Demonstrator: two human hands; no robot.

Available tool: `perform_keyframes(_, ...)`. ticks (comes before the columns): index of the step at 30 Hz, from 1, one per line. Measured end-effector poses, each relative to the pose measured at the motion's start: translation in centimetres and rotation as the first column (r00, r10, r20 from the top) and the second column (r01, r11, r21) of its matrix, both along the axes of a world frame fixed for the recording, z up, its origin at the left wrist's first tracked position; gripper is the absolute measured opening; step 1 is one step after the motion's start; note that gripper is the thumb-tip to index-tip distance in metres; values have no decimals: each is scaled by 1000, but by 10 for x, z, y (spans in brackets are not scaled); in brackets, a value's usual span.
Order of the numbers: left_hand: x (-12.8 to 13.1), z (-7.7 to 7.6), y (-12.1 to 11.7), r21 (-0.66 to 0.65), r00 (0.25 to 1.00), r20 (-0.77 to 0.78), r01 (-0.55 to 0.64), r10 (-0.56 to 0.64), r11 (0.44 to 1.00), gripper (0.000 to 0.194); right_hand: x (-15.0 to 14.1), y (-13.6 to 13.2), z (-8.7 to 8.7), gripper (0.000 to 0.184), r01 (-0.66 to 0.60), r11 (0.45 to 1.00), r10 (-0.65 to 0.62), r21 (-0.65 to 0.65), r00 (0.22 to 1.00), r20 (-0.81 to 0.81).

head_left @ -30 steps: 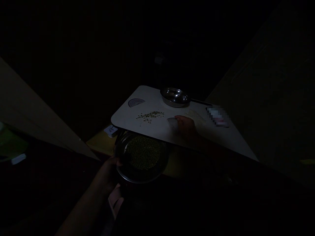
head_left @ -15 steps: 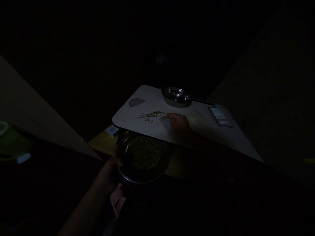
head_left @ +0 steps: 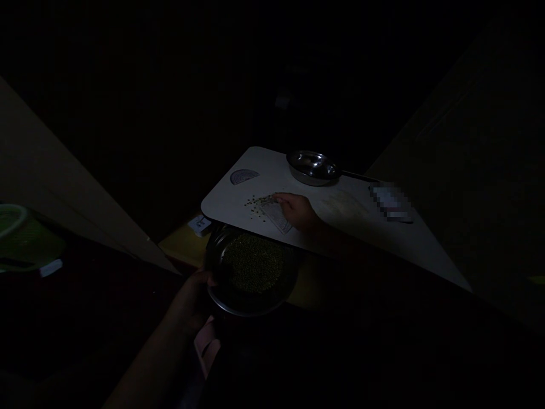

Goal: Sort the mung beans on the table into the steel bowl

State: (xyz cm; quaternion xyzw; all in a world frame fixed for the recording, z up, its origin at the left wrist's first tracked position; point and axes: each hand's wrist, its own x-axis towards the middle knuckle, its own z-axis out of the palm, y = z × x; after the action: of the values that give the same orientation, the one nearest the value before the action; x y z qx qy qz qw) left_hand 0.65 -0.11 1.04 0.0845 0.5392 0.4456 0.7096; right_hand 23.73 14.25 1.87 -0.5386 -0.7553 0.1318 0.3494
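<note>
My left hand (head_left: 200, 287) is closed on the rim of a metal bowl (head_left: 238, 311). Small green mung beans (head_left: 253, 264) cover its bottom, and it sits just below the edge of a white tabletop (head_left: 221, 201). On that tabletop my right hand (head_left: 298, 210) is closed on a thin, pale, straight-edged flat piece (head_left: 276, 216) with faint markings, perhaps a set square. The piece lies against the table, beside loose beans (head_left: 254, 201) scattered to its left. Darkness hides some of the fingers.
A shiny steel bowl (head_left: 313, 170) stands at the table's back edge. A half-round protractor shape (head_left: 244, 176) lies at left, and a blurred flat object (head_left: 390, 201) at right. A green basket (head_left: 29, 238) is at far left. A pale panel (head_left: 76, 182) slants nearby.
My right hand has moved left over the tabletop with the flat piece, into the scattered beans, which now cover a smaller patch. My left hand keeps hold of the bowl below the edge.
</note>
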Motion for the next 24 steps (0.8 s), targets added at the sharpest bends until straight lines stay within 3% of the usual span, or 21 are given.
perform_keyframes(4, -2, -5, -1, 14, 1000, 10, 22, -22, 1000, 20, -7, -9, 7, 34, 27, 1000, -27, 3, 998, -48)
perform_keyframes(10, -3, -7, 1, -8, 1000, -10, 19, -19, 1000, 18, -25, -27, 13, 34, -80, 996, 79, -30, 997, -25)
perform_keyframes(24, 2, -2, 2, 24, 1000, 8, -23, 23, 999, 25, 7, -21, 2, 35, 76, 997, -75, -18, 996, 53)
